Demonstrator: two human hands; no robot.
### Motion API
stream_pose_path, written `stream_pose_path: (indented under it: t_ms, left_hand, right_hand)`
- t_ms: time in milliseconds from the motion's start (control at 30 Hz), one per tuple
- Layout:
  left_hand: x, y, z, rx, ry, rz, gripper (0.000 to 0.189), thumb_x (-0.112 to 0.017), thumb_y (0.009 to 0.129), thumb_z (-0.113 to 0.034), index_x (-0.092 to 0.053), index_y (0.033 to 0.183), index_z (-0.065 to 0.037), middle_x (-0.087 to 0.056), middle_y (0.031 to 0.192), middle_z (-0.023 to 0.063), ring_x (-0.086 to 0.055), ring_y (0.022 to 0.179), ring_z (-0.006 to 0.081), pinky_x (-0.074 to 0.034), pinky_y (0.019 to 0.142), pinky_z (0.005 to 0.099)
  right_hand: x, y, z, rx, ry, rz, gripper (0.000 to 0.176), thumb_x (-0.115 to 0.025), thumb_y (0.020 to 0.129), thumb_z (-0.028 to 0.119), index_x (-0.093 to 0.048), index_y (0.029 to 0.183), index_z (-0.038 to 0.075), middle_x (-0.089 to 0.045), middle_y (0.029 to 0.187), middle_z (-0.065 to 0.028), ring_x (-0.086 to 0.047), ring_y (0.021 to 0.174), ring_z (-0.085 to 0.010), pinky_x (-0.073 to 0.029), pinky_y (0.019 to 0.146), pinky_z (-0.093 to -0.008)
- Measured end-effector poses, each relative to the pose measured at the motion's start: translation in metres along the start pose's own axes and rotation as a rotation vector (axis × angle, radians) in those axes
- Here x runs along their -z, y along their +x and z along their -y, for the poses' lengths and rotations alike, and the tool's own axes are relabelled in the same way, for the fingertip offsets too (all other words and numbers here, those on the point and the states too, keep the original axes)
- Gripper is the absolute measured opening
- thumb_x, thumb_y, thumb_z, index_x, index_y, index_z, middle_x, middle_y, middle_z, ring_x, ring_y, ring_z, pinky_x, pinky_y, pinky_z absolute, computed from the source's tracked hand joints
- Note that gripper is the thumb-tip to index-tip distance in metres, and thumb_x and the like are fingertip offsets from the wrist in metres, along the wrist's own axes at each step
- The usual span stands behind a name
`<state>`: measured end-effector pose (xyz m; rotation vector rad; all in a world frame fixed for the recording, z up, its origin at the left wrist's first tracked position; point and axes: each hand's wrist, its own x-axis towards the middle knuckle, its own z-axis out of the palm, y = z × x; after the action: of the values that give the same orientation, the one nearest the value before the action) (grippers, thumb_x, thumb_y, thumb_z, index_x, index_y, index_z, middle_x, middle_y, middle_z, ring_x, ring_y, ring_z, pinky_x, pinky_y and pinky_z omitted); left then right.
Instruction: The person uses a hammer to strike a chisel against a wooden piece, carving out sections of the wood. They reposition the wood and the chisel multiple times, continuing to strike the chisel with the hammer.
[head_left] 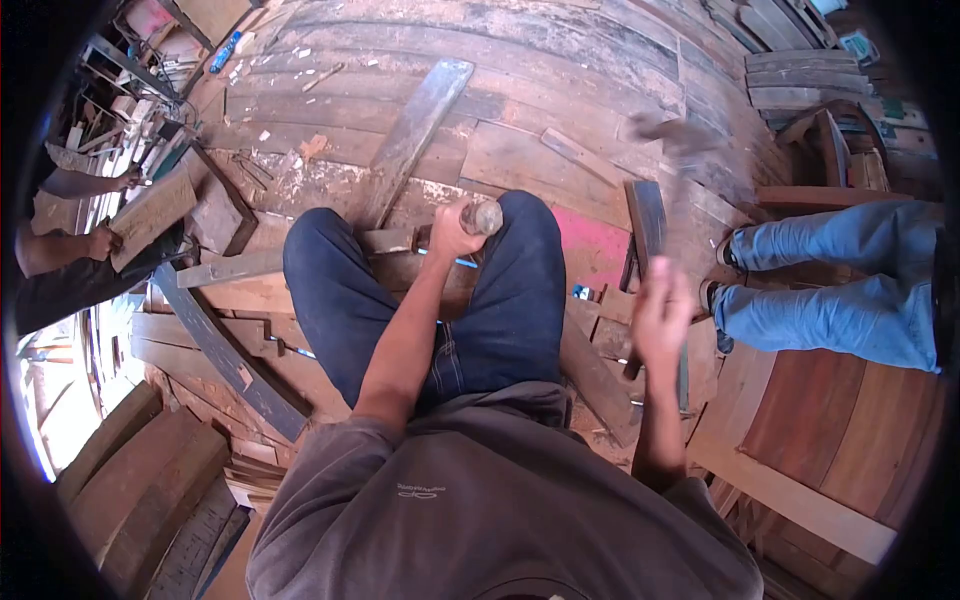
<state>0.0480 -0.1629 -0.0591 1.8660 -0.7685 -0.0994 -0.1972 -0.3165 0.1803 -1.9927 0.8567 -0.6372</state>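
My left hand [452, 235] is closed around what looks like a chisel [484, 218], its round, worn handle end facing up between my knees. The blade end is hidden below my hand. Under it, a wooden piece [388, 240] lies between my legs. My right hand [660, 318], blurred by motion, is wrapped around the handle of a hammer [680, 195]. The hammer's head is raised out to the right, beyond my right knee, apart from the chisel.
A long plank [420, 120] lies on the wooden floor ahead. Another person's jean-clad legs [825, 285] are close on my right, beside a wooden panel [815, 400]. At left, a person's hands hold a wooden block [155, 220]. Wood pieces surround me.
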Motion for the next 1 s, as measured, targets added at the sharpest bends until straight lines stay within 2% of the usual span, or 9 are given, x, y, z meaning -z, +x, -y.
stream_pose_path:
  t_ms: [133,233,267,300,367,433,500,667,1000]
  left_hand:
    - [0.009,0.006,-0.015,-0.04,-0.004,-0.033,0.029,-0.078,0.061,-0.018,-0.06,0.076,-0.002,-0.065,0.07,0.0192,-0.066,0.071,0.0393,-0.051,0.061,0.0411]
    - [0.011,0.008,-0.019,-0.04,0.002,-0.074,0.028,-0.078,0.061,-0.018,-0.061,0.076,-0.002,-0.066,0.072,0.0189,-0.067,0.071,0.0389,-0.052,0.062,0.0409]
    - [0.011,0.006,-0.022,-0.053,-0.017,-0.04,0.029,-0.078,0.06,-0.018,-0.061,0.076,-0.001,-0.066,0.071,0.0183,-0.067,0.071,0.0387,-0.052,0.062,0.0409]
    - [0.007,-0.011,-0.025,-0.058,-0.035,-0.023,0.029,-0.078,0.06,-0.019,-0.062,0.076,-0.001,-0.065,0.07,0.018,-0.066,0.071,0.0387,-0.052,0.063,0.0409]
    - [0.003,0.005,-0.005,-0.132,-0.041,-0.088,0.03,-0.078,0.059,-0.019,-0.062,0.077,-0.001,-0.065,0.07,0.0175,-0.066,0.07,0.0386,-0.053,0.063,0.0409]
    - [0.001,-0.001,-0.009,0.032,0.02,-0.004,0.033,-0.078,0.055,-0.02,-0.062,0.078,-0.002,-0.064,0.067,0.018,-0.065,0.068,0.0381,-0.052,0.061,0.0414]
    - [-0.004,-0.001,0.003,-0.019,0.012,0.0,0.033,-0.079,0.056,-0.02,-0.061,0.078,-0.001,-0.063,0.068,0.0188,-0.065,0.067,0.0381,-0.052,0.06,0.042]
    - [0.001,0.005,-0.001,0.01,0.055,0.006,0.032,-0.079,0.058,-0.019,-0.058,0.075,-0.001,-0.063,0.069,0.0205,-0.063,0.069,0.0417,-0.051,0.061,0.0434]
    - [0.013,0.006,-0.019,-0.045,0.026,-0.041,0.03,-0.078,0.059,-0.018,-0.06,0.076,-0.001,-0.064,0.072,0.0205,-0.063,0.073,0.0432,-0.05,0.062,0.0439]
  right_hand:
    - [-0.01,0.002,0.039,-0.065,0.401,-0.276,0.042,-0.047,0.104,0.036,-0.043,0.069,0.012,-0.039,0.054,0.0046,-0.037,0.043,-0.0052,-0.025,0.039,-0.023]
    - [-0.058,-0.026,-0.016,0.225,-0.388,0.129,0.031,-0.049,0.101,0.028,-0.053,0.089,0.0,-0.055,0.057,-0.0176,-0.053,0.05,-0.0432,-0.042,0.049,-0.0507]
    - [-0.064,-0.038,-0.005,-0.003,-0.511,0.521,0.03,-0.051,0.1,0.027,-0.055,0.094,-0.002,-0.059,0.063,-0.0264,-0.058,0.061,-0.0516,-0.044,0.055,-0.0569]
    - [-0.081,-0.049,-0.054,-0.108,-0.363,0.458,0.032,-0.052,0.1,0.027,-0.057,0.098,-0.005,-0.06,0.074,-0.034,-0.061,0.078,-0.0514,-0.043,0.062,-0.0593]
    - [-0.058,-0.028,-0.031,0.133,-0.307,0.243,0.032,-0.053,0.099,0.027,-0.058,0.099,-0.006,-0.06,0.07,-0.0297,-0.062,0.068,-0.0472,-0.045,0.057,-0.0515]
    - [-0.035,-0.023,-0.03,-0.047,-0.261,0.309,0.034,-0.049,0.102,0.029,-0.059,0.091,-0.001,-0.055,0.061,-0.0111,-0.052,0.051,-0.0178,-0.038,0.047,-0.0356]
    - [-0.014,-0.007,-0.021,0.041,-0.081,0.099,0.033,-0.05,0.103,0.03,-0.057,0.084,0.004,-0.045,0.057,0.0006,-0.04,0.052,-0.0051,-0.032,0.045,-0.0271]
    - [0.023,0.019,0.037,-0.148,0.241,-0.114,0.029,-0.048,0.104,0.027,-0.052,0.082,0.009,-0.038,0.056,0.0085,-0.034,0.048,0.001,-0.022,0.042,-0.0192]
    - [0.024,0.016,0.035,-0.074,0.167,-0.086,0.029,-0.045,0.105,0.025,-0.054,0.085,0.007,-0.039,0.058,0.0081,-0.034,0.05,0.0,-0.023,0.044,-0.0202]
